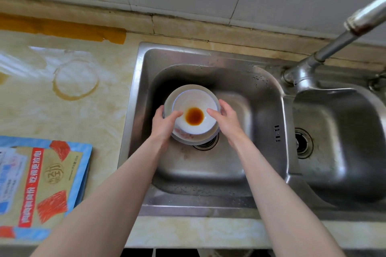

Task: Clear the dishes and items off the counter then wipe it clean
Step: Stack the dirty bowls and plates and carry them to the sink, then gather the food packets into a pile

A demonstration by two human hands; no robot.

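Observation:
A white bowl (193, 100) with a small pool of brown sauce in its bottom sits nested in a second bowl, low inside the left sink basin (261, 98), over the drain. My left hand (164, 124) grips the stack's left rim with the thumb inside. On the right rim rests my right hand (226, 121), its thumb over the edge. The beige counter (41, 115) to the left carries a brown ring stain (76, 79) and yellowish smears.
A flat blue and tan printed carton (41, 185) lies on the counter at the front left. The steel tap (325, 52) reaches in from the right rear. The right sink basin (344, 148) shows only its drain. An orange tape strip (62, 28) runs along the back wall.

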